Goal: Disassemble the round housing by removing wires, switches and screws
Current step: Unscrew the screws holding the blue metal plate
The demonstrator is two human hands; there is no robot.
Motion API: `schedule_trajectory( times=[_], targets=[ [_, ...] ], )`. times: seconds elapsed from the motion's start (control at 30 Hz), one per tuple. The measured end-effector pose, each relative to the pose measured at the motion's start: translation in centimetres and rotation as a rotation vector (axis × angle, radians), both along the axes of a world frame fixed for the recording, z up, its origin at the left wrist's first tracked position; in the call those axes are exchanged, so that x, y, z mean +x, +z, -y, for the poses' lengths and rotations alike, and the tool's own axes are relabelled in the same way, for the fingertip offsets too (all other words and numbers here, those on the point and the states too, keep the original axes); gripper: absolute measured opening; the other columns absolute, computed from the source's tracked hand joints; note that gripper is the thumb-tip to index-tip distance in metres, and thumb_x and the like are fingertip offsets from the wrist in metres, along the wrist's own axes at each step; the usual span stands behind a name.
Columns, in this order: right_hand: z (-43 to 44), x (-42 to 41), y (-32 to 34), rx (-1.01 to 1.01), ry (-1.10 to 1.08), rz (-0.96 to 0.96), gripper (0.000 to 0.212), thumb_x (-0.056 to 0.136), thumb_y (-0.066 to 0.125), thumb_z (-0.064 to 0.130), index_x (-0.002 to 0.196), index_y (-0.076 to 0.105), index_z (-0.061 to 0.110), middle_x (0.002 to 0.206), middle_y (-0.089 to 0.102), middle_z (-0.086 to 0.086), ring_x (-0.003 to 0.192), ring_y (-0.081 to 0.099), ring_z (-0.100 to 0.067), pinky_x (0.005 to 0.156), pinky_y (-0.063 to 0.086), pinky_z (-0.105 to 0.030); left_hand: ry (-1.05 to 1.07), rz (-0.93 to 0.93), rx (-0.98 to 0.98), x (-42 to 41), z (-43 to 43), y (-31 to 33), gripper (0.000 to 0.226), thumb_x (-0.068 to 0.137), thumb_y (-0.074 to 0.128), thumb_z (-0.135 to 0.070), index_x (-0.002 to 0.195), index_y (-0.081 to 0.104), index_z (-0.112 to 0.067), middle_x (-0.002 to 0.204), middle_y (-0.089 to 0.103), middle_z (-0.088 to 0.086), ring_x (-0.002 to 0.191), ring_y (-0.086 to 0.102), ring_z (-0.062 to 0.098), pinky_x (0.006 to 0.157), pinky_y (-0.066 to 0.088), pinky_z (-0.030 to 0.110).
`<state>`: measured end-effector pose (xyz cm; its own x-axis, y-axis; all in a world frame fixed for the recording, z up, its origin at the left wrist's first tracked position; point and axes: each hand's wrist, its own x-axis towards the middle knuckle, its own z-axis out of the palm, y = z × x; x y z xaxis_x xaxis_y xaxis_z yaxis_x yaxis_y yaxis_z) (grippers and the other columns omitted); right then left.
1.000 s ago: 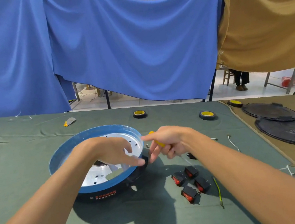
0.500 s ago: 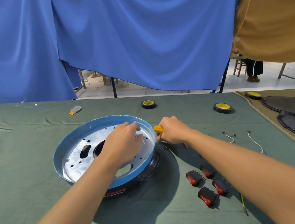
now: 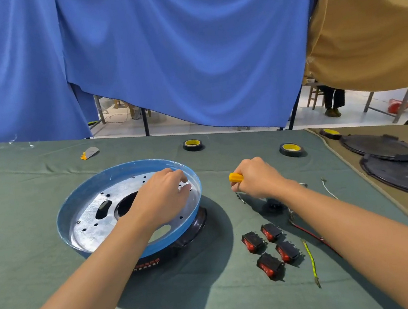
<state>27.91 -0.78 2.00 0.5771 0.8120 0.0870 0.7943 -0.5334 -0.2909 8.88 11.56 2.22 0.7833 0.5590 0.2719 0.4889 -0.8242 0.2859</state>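
On the near right of the green-clothed worktop [image 3: 23, 258], four red rocker switches [image 3: 287, 251] lie loose beside a yellow-green wire [image 3: 310, 259] and a red wire [image 3: 311, 236], all clear of the unit. Left of centre sits the round housing [image 3: 65, 221], a blue rim around a bare metal plate [image 3: 95, 229] on a dark base. The left hand [image 3: 162, 199] rests on the plate, its fingers curled down by the far right of the rim; whether they pinch a screw cannot be told. Just right of the housing, and apart from it, the right hand [image 3: 258, 178] is wrapped round a yellow-handled screwdriver [image 3: 235, 177].

The housing looks stiff and fairly light, its painted rim smooth enough to slip. The surest hold is probably a flat palm on the plate or a grip over the rim's edge, away from the punched holes.

Towards the far edge stand two tape rolls [image 3: 192, 144], with black lids [image 3: 396, 169] at the right edge, under blue drapes [image 3: 183, 52].
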Motion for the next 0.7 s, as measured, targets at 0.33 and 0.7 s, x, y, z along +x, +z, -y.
schedule_trajectory(
  times=[0.33,0.7],
  targets=[
    [2.1,-0.3,-1.9,-0.015,0.048,0.119,0.025,0.089,0.064,0.035,0.073,0.067,0.016,0.084,0.065,-0.003,0.074,0.058,-0.023,0.063,0.048,-0.036,-0.119,-0.061,0.017,-0.3,0.9,0.1,0.035,0.101,0.044,-0.038,0.104,0.070,-0.013,0.105,0.064,0.000,0.091,0.057,0.016,0.085,0.051,0.036],
    [1.8,-2.3,1.8,0.139,-0.076,-0.260,0.032,0.091,0.058,0.034,0.075,0.063,0.006,0.073,0.068,-0.006,0.067,0.053,-0.020,0.058,0.042,-0.029,-0.078,-0.051,-0.038,-0.7,0.7,0.3,0.031,0.102,0.039,-0.024,0.093,0.067,-0.015,0.084,0.061,-0.004,0.071,0.054,0.009,0.077,0.054,0.039]
  ],
)
